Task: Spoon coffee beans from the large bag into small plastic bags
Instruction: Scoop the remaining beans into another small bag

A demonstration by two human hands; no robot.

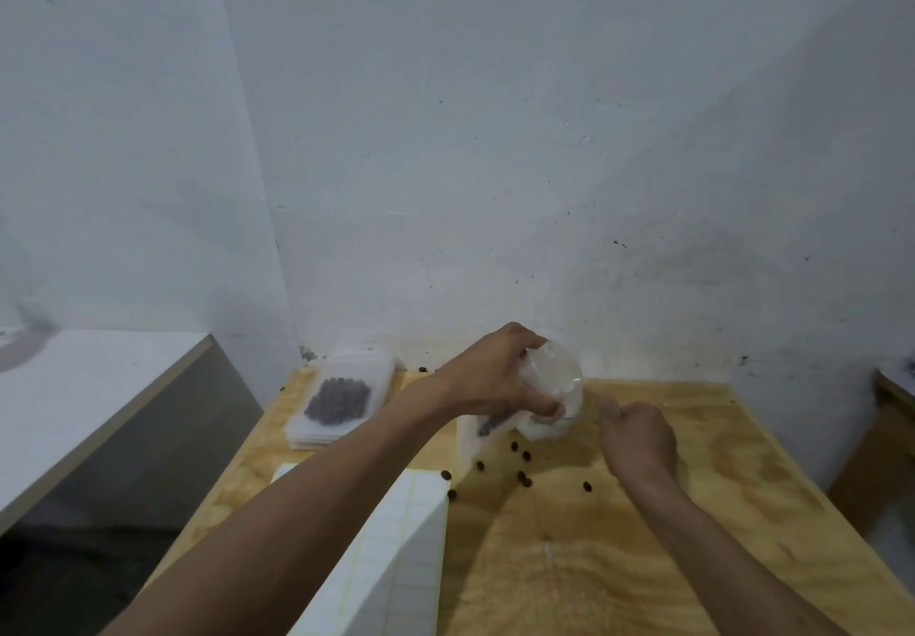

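The small plastic bag (pixel 552 388) in your left hand (pixel 495 378) is thin, soft and very light. It will fold and flop if you let go of one side, and it looks a bit slippery. Hold it near the top, by the edge of its mouth, so the mouth stays round and open. Do not squeeze the middle, or the bag will shut.

Your left hand grips that bag now, up off the wooden table (pixel 668 536), close to the wall. Your fingers curl over the top and your thumb presses the near side. The mouth of the bag looks open toward your right.

Your right hand (pixel 636 437) is just beside the bag, not touching it. Its fingers are curled in. It may be pinching something small and thin, but you cannot tell what.

Loose coffee beans (pixel 522 467) lie on the table under the bag. They are hard, small and round, so they roll away fast.

A filled bag (pixel 339 400) of beans lies flat on a stack of bags at the back left. A dark thin thing (pixel 492 425), maybe the spoon, lies under your left hand.
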